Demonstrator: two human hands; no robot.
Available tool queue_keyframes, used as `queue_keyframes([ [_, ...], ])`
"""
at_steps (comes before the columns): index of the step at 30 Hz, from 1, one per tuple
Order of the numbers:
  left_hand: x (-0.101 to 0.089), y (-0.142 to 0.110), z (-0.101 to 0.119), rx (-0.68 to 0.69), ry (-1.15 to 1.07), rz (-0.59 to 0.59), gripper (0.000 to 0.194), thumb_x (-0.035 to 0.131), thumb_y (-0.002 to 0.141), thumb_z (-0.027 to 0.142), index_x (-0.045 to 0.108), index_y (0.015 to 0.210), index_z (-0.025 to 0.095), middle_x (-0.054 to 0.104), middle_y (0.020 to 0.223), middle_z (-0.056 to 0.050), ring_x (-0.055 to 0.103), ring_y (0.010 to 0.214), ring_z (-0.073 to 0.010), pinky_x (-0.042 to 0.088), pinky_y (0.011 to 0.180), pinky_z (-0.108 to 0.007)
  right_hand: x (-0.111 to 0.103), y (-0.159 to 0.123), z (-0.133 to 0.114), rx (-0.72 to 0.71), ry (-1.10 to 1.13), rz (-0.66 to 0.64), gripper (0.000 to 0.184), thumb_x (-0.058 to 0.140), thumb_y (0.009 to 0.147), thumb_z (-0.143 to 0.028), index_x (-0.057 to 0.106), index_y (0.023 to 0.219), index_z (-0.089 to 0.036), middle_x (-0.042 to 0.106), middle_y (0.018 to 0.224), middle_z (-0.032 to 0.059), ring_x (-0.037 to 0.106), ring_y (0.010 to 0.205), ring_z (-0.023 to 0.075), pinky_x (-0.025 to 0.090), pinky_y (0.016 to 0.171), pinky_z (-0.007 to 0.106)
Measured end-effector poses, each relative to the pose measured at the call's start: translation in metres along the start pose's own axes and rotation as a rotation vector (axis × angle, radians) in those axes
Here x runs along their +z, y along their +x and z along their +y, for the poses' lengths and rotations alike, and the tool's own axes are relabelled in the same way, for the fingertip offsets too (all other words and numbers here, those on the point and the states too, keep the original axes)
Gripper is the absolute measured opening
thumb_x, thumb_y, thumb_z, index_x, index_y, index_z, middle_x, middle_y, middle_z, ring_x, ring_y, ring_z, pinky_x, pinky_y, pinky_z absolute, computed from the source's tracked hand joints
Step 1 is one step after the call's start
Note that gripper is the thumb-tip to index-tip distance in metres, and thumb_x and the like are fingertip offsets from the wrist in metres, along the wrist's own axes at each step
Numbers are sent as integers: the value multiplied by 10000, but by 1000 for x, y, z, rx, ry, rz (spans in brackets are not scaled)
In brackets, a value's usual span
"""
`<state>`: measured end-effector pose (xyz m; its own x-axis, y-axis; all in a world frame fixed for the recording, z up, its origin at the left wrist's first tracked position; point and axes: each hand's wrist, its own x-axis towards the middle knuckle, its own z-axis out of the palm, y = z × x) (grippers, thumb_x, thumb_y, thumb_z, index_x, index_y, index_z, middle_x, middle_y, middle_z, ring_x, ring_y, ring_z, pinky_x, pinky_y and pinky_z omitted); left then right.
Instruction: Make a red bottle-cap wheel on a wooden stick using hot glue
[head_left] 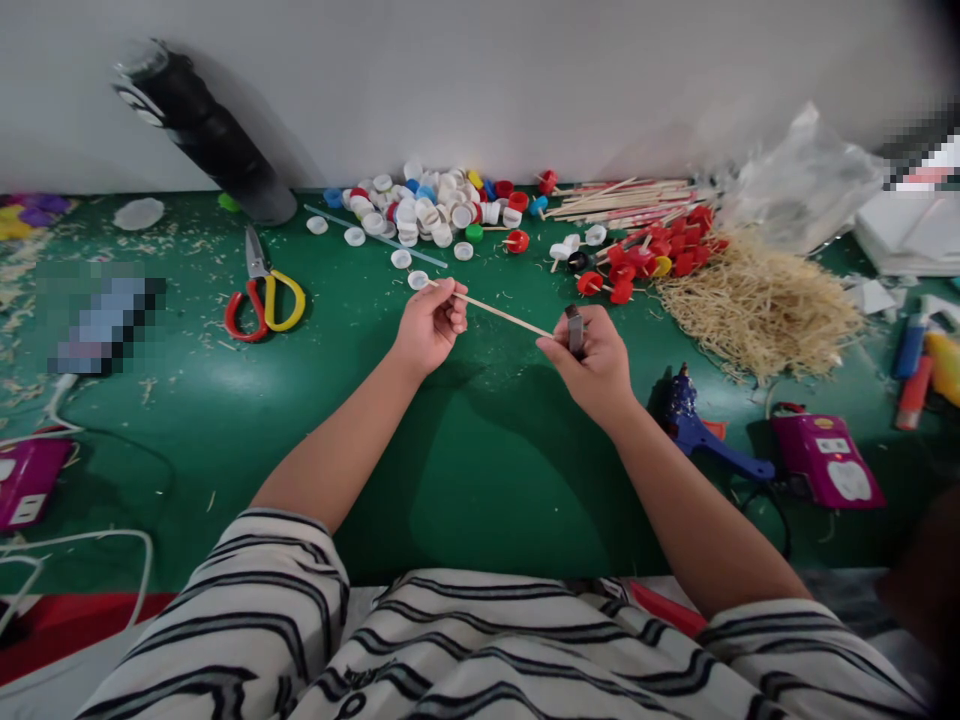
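A thin wooden stick (pixel 506 316) runs slanting between my two hands above the green table. My left hand (pixel 429 330) pinches it near its upper left end, just in front of a white bottle cap (pixel 418 280). At the stick's lower right end, my right hand (pixel 598 365) is closed around a small dark grey object (pixel 575 331), whose exact kind I cannot make out. The stick's end meets the right thumb and fingertips. Behind the hands lie a heap of loose bottle caps (pixel 442 212) and red caps with short sticks through them (pixel 675 245).
Scissors (pixel 262 290) and a black bottle (pixel 225 140) are at the left. More sticks (pixel 630 200) lie at the back. On the right are a pile of straw-like shreds (pixel 757 305), a blue glue gun (pixel 701 437) and a magenta power socket (pixel 829 460). Wood shavings litter the green table (pixel 487 480).
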<state>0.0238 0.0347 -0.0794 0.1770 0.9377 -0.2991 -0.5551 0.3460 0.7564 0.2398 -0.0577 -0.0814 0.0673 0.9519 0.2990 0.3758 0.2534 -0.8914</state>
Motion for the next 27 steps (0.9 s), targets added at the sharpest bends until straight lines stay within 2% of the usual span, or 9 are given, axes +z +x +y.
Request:
queue_keyframes([
  [3,0,0,0,0,5,1,351,584,1041,197,671,706,135,575,548,34,506,425,-17,407,433,-140,-2,0,-1,5,-73,-27,230,704,880,-354,492,879,-266,497,667,-78,407,565,99,350,576,269],
  [8,1,-1,0,-1,-5,2,391,510,1059,155,670,703,132,565,533,32,505,420,-20,403,428,-142,-3,-2,-3,30,-85,-86,222,678,892,-387,496,868,-261,511,674,-69,427,581,107,357,590,276],
  [13,2,-1,1,-1,23,11,326,627,1019,206,660,701,139,567,539,43,506,425,-16,408,436,-134,-2,-3,-4,58,-76,-72,229,680,901,-408,506,870,-261,496,649,-74,421,567,105,345,582,278],
  [16,1,0,1,7,19,2,331,611,1025,199,661,703,140,567,541,40,511,432,-20,411,438,-140,-2,-4,-6,59,-70,-72,241,678,903,-420,501,858,-262,495,635,-76,422,554,104,342,568,275],
  [27,-3,1,-3,19,45,-30,302,637,1013,215,693,727,141,589,573,33,526,451,-22,420,449,-145,4,-5,2,29,-103,120,278,681,884,-462,483,849,-270,554,681,-60,472,563,112,408,569,272],
])
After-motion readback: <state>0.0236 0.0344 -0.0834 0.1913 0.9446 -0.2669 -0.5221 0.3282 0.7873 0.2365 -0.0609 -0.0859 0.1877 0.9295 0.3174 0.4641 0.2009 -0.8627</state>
